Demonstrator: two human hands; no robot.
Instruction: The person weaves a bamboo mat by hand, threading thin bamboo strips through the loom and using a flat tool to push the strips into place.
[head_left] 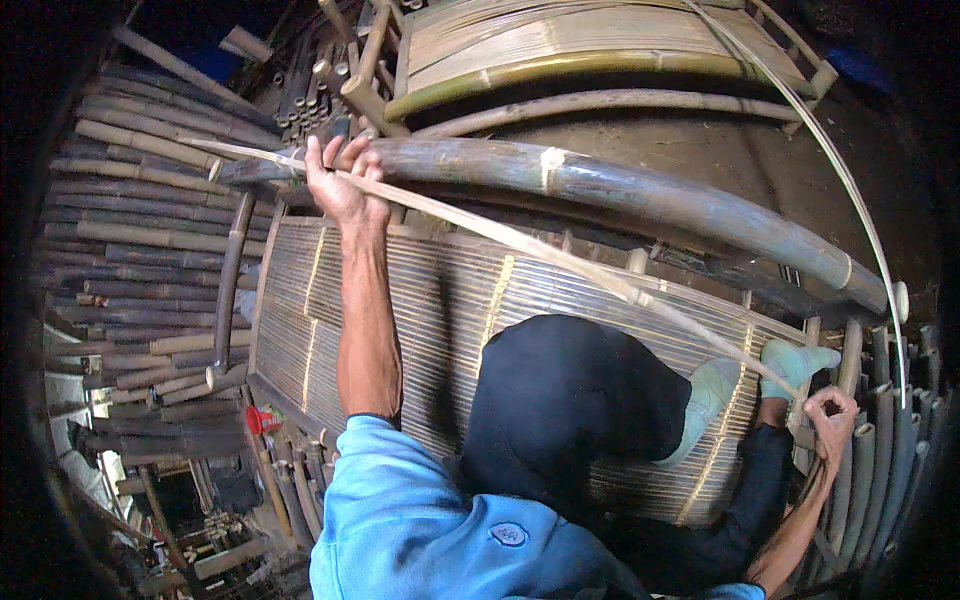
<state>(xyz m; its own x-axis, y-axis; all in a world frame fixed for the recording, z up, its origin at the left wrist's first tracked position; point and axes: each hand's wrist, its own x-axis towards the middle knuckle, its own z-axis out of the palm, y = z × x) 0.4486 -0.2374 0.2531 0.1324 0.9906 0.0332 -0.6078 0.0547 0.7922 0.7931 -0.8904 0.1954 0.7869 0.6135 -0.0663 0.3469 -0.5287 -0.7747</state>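
Observation:
A long, pale bamboo strip (520, 240) stretches slantwise across the view, from upper left to lower right. My left hand (348, 182) is raised at the upper left, with the strip running between its thumb and loosely curled fingers; a thin, pointed length sticks out beyond it. At the lower right, my right hand (832, 420) pinches the other end with thumb and forefinger. Below the strip is a slatted bamboo bench (400, 300), on which my dark-trousered legs (575, 400) are folded. Beyond it runs a thick, dark bamboo rail (680, 205), close to my left hand.
Many bamboo poles (150, 235) are stacked at the left, and more poles (875, 480) stand at the right. Another bamboo bench (590, 60) lies at the far side. A thin, pale strip (835, 150) arches down the right. A small red object (262, 420) sits left of the bench.

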